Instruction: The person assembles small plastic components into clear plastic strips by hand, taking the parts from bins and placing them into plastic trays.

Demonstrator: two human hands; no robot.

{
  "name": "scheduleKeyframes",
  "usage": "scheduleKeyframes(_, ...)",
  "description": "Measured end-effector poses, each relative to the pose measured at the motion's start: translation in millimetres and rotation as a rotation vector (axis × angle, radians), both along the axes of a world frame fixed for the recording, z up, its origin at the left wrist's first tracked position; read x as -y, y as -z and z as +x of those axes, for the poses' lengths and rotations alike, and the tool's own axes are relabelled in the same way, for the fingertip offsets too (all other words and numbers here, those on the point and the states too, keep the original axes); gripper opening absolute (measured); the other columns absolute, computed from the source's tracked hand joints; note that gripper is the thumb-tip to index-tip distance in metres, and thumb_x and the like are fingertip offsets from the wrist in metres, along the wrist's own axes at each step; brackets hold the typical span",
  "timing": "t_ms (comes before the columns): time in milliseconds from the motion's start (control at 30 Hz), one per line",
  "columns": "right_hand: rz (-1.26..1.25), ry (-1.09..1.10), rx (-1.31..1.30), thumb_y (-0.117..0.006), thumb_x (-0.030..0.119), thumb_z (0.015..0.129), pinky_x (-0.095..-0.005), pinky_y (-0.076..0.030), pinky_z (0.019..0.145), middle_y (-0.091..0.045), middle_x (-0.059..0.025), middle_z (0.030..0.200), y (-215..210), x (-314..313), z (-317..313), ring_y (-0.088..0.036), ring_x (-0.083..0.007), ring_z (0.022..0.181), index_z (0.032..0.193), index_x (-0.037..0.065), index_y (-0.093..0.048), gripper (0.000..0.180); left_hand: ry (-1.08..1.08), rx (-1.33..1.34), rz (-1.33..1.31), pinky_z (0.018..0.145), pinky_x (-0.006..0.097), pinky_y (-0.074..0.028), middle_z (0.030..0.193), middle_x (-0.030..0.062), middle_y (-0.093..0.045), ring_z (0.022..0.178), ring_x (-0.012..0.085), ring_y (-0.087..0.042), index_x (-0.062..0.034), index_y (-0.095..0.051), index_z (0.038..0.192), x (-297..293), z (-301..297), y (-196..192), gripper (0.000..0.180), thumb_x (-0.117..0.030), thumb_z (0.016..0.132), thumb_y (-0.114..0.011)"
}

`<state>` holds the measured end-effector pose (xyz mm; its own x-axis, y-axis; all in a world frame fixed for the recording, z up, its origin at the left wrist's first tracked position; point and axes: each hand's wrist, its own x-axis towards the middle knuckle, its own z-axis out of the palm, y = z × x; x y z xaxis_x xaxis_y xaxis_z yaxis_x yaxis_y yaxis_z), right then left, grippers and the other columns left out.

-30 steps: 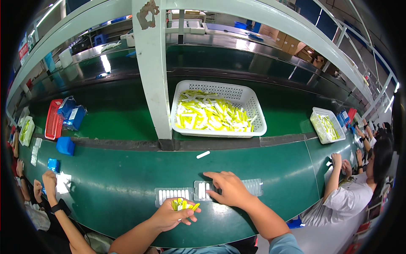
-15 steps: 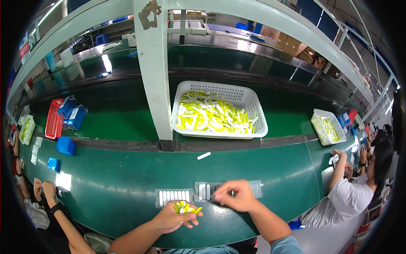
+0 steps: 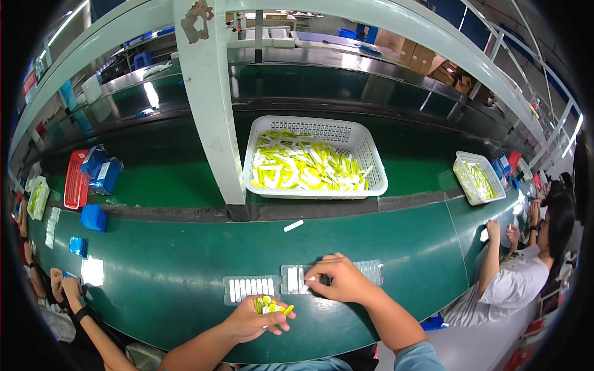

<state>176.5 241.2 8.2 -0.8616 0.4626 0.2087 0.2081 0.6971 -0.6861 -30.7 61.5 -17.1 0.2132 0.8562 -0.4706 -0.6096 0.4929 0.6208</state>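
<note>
Yellow-and-white sticks (image 3: 270,305) bunch upright in a fist; two clear slotted trays (image 3: 250,289) lie flat, side by side.

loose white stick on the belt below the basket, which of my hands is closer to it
Right. The right hand rests on the clear tray just below the loose white stick; the left hand, holding yellow pieces, sits lower, nearer the belt's edge.

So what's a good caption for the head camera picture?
Right hand presses a piece into a clear tray; left hand holds yellow pieces.
</note>
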Motion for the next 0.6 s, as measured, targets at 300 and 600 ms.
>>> scheduleKeyframes(300, -0.018, 0.066, 0.055, -0.075, 0.014, 0.084, -0.0382, -0.045, 0.081, -0.06, -0.0058, 0.084, 3, -5, -3, -0.058, -0.0257, 0.084, 0.129, 0.009, -0.058, 0.049, -0.014, 0.017, 0.024, 0.061, 0.032, -0.059, 0.107, 0.0217, -0.069, 0.081, 0.024, -0.072, 0.0012, -0.062, 0.111, 4, -3, 2, 0.023, -0.001, 0.091, -0.07)
scheduleKeyframes(600, -0.349, -0.15, -0.194, -0.086, 0.017, 0.078, -0.0307, -0.043, 0.066, -0.06, 0.0001, 0.072, -17, 31, -9, -0.052, -0.0143, 0.064, 0.097, 0.009, -0.073, 0.024, 0.015, -0.003, 0.048, 0.065, 0.032, -0.061, 0.108, 0.0207, -0.07, 0.083, 0.0256, -0.073, 0.0017, -0.063, 0.113, 5, 1, 3, 0.026, -0.003, 0.089, -0.073)
